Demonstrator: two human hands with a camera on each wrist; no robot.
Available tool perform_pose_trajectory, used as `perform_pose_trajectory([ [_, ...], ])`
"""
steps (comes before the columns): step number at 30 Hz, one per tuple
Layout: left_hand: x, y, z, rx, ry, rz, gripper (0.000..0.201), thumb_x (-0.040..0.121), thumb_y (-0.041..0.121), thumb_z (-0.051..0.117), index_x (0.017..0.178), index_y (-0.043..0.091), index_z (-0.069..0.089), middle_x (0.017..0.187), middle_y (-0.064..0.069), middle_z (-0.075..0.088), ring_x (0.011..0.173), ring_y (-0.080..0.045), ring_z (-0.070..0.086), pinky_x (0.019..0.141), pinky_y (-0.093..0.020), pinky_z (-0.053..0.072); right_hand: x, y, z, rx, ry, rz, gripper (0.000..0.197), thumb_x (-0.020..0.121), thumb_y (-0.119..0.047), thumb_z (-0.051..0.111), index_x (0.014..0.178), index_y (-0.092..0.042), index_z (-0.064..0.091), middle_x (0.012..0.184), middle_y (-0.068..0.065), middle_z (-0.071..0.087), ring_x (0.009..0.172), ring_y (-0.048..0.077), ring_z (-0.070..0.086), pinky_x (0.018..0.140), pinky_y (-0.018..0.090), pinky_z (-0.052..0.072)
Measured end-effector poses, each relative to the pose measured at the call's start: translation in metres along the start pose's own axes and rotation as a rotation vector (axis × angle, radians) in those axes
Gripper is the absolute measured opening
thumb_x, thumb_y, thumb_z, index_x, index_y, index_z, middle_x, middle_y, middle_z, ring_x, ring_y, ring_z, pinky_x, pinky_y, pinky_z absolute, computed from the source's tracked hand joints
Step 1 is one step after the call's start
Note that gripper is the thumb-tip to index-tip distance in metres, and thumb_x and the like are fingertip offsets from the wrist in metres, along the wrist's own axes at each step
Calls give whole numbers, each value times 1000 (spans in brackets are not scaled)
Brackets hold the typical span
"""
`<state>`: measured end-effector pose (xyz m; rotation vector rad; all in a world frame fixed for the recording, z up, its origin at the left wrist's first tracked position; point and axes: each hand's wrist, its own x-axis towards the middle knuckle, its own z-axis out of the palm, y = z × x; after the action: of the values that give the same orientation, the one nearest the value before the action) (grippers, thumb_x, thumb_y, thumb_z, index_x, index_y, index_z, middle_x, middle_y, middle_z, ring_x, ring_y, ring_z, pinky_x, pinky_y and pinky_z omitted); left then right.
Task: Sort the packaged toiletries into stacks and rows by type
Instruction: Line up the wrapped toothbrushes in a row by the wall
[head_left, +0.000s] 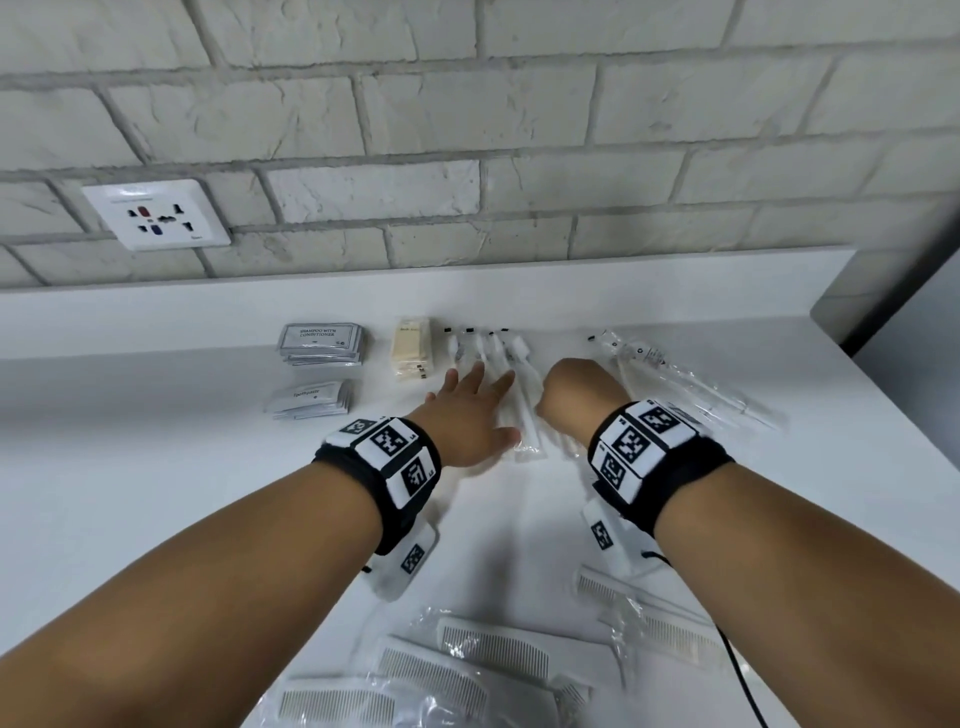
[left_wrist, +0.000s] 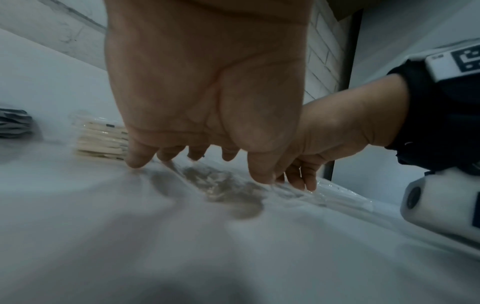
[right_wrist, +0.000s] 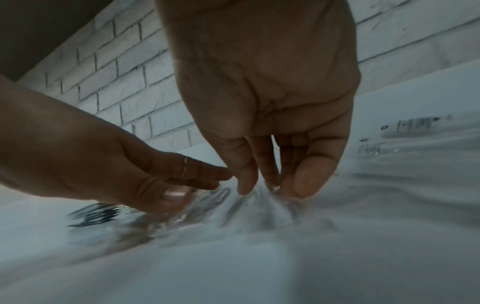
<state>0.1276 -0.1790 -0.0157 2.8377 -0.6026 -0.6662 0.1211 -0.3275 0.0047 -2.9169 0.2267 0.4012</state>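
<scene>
My left hand (head_left: 470, 410) lies flat, fingers spread, pressing the row of clear-wrapped white toothbrushes (head_left: 493, 353) against the white countertop (head_left: 156, 457). My right hand (head_left: 576, 397) sits just beside it, fingertips (right_wrist: 301, 185) drawn together and pinching the crinkled clear wrapper of one toothbrush. Left of the row stands a stack of cream-coloured flat packets (head_left: 413, 348), then a stack of grey shampoo sachets (head_left: 322, 345) with grey toothpaste sachets (head_left: 311, 400) in front. Loose clear-wrapped items (head_left: 670, 374) lie to the right, still unsorted; white combs in plastic sleeves (head_left: 467, 670) lie near me. Risk, as I judge it: the slick film may slip from my pinch, or drag neighbouring toothbrushes askew.
</scene>
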Motion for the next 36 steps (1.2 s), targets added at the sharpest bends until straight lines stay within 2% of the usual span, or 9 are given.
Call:
perform_pose_trajectory([
  [5,4,-4,1,48,-6,6,74,94,56,41,152,35,0,161,-3,-11,146,-35,-13,114,-58,5,8,-9,9,102,-1,2,14,89,-18,58,95,-8,64,93,8,67,96,25,66,68,24,40],
  [10,6,-3,7,108,55,52,96,80,73,45,153,28,0,161,-2,-9,144,-31,-24,112,-56,-12,12,-4,8,184,17,-13,31,90,-16,58,119,-5,62,112,12,67,97,28,67,82,31,53],
  [15,8,6,10,146,74,81,101,79,67,53,153,24,0,161,-4,-7,146,-30,-18,114,-54,-9,11,6,3,287,44,-46,38,92,-20,60,128,-10,57,127,9,61,110,28,62,95,35,49],
  [21,6,8,6,162,60,81,103,80,67,55,153,23,-2,161,-5,-10,145,-31,-19,116,-54,-8,1,55,-6,90,151,153,19,86,-17,58,104,-10,63,100,10,64,100,28,64,71,25,41],
  [26,7,16,8,168,80,146,100,80,73,47,153,27,-3,160,-1,-15,145,-28,-20,117,-53,-8,-6,82,-9,26,-29,270,7,83,-7,54,77,-5,57,80,7,60,79,26,59,69,26,45],
  [29,8,24,8,189,54,193,94,83,70,45,152,30,-3,160,0,-13,146,-28,-18,117,-53,-8,-5,76,-9,53,-20,136,11,85,-12,61,91,-4,63,90,8,65,88,27,62,72,25,45],
  [31,9,27,9,193,32,188,90,85,69,44,152,30,-1,161,1,-10,146,-29,-16,117,-53,-8,-4,70,-5,121,7,43,32,84,-19,68,113,-7,64,110,9,66,101,27,63,82,28,50],
  [34,10,27,10,198,5,175,87,86,68,42,153,29,2,161,0,-7,147,-30,-13,116,-54,-7,-4,60,-4,167,-9,-39,53,85,-26,69,135,-17,54,140,6,52,124,25,53,104,33,42],
  [36,9,26,11,195,3,175,86,86,67,42,153,28,3,161,0,-6,147,-30,-12,116,-53,-7,-2,53,-4,96,-32,-66,53,88,-28,66,138,-18,51,145,6,48,128,25,50,106,33,39],
])
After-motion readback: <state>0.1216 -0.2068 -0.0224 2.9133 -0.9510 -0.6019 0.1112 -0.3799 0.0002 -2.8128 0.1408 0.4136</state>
